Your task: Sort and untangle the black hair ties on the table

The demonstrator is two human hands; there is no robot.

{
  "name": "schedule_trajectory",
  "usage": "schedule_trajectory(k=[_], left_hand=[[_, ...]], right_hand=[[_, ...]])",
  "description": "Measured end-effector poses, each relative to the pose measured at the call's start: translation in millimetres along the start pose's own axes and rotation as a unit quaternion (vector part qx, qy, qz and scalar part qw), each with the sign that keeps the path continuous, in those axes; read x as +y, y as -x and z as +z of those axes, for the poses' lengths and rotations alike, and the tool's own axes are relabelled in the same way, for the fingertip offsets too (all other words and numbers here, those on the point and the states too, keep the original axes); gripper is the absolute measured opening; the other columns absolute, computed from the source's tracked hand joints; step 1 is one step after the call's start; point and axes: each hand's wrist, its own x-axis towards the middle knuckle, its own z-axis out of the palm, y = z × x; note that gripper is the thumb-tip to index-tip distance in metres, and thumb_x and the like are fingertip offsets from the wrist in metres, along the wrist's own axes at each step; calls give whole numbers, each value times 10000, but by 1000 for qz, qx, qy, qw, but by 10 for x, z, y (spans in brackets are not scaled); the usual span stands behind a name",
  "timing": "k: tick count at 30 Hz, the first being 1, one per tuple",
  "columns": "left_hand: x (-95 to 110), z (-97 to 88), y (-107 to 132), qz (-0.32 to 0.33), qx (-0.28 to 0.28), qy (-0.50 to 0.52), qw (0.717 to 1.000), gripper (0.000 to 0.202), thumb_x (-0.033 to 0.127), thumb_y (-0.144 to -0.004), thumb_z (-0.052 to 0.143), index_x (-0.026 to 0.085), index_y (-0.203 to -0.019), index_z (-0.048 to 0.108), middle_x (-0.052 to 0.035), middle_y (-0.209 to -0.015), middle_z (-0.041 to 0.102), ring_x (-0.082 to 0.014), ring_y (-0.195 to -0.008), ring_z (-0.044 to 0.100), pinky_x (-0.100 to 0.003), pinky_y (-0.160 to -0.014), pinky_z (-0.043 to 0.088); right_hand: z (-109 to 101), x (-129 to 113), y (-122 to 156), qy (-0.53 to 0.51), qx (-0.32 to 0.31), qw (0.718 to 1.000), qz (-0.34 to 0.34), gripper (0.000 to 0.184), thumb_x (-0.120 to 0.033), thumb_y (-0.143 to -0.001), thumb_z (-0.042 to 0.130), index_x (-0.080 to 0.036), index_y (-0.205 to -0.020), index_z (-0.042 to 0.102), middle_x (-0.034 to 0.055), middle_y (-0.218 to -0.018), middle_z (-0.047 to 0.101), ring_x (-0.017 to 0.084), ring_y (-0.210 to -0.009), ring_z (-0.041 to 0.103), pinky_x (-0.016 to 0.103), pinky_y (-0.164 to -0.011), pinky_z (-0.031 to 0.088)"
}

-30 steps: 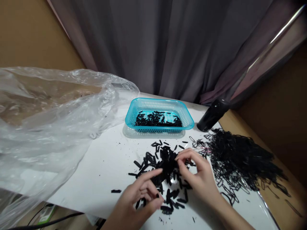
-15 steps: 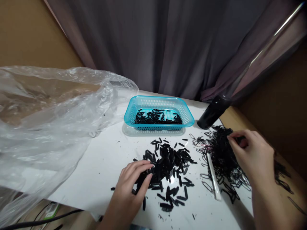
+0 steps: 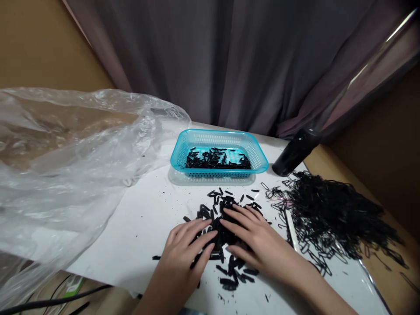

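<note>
Left hand (image 3: 182,253) and right hand (image 3: 254,234) were spread loosely over black pieces (image 3: 223,237) heaped on worktop (image 3: 121,249) | nothing seen gripped | strays could have been swept into tangled loops (image 3: 337,210) by a broad rightward push

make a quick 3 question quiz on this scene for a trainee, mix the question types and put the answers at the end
1. True or false: the left hand and the right hand are both at the loose pile of small black pieces.

2. Multiple choice: the perforated plastic basket beyond that pile is mainly
a) red
b) turquoise blue
c) yellow

3. Fill in the blank: from the person's own side, the tangled heap of thin black loops lies to the ____ of the pile.

Key: 1. True. 2. b. 3. Right.
</note>
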Motion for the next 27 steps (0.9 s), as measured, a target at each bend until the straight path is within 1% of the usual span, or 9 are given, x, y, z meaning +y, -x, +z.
schedule_trajectory(k=[3,7,11,16,18,20,22,25,27], left_hand=[[-5,-11,-6,14,-4,9,1000,258,158,-925,554,249,-1147,651,-37,-1158,736,-260,-1128,642,-437,-933,514],[-11,-20,-34,3,-7,40,999,196,146,-915,556,222,-1040,686,-33,-1092,763,-252,-1107,669,-419,-927,563],[-45,-22,-6,8,-1,78,997,248,94,-922,492,217,-1004,691,-27,-1092,765,-212,-1102,685,-352,-979,566],[-71,-37,74,-42,-28,119,992,350,74,-944,427,265,-1139,646,-2,-1197,722,-145,-1122,676,-249,-982,557],[-53,-58,76,-64,-25,112,991,360,103,-966,424,276,-1224,607,-14,-1284,680,-149,-1190,640,-283,-1025,535],[-21,-79,55,-59,-25,88,994,349,154,-974,458,281,-1273,586,-40,-1367,627,-197,-1277,580,-395,-1084,492],[17,-91,24,-19,-56,57,997,367,208,-960,517,308,-1309,574,-50,-1440,567,-258,-1343,516,-528,-1108,438],[57,-83,-11,28,-108,23,993,402,244,-939,565,332,-1331,564,-55,-1483,524,-306,-1366,484,-635,-1104,379],[59,-65,-14,15,-98,20,995,324,230,-938,557,288,-1251,616,-77,-1428,579,-304,-1334,521,-645,-1114,354]], right_hand=[[-32,36,-3,-16,-12,1000,-8,290,-337,-960,591,-226,-1224,636,84,-1334,635,273,-1292,530,511,-1074,440],[-102,152,15,-49,3,999,11,147,-245,-950,605,-221,-1072,684,69,-1217,692,236,-1171,622,447,-1006,514],[-117,233,44,-88,37,995,19,180,-182,-967,561,-236,-1088,681,68,-1177,708,213,-1085,674,398,-942,566],[-136,256,69,-122,78,989,33,227,-140,-972,514,-240,-1101,672,61,-1096,741,193,-973,722,352,-853,609],[-145,254,76,-113,99,988,40,246,-133,-977,489,-234,-1121,661,69,-1116,734,197,-1010,713,368,-884,601],[-147,232,81,-91,105,989,47,276,-146,-984,476,-235,-1194,632,93,-1235,682,211,-1128,662,407,-955,568],[-135,182,82,-63,88,993,45,274,-215,-981,517,-249,-1236,612,107,-1374,585,245,-1277,555,489,-1054,490],[-79,79,64,-36,41,998,35,163,-296,-953,582,-258,-1090,662,90,-1435,521,295,-1391,419,615,-1150,314],[-18,18,42,-28,32,998,37,104,-270,-941,586,-244,-991,674,86,-1407,541,304,-1401,403,642,-1162,258]])
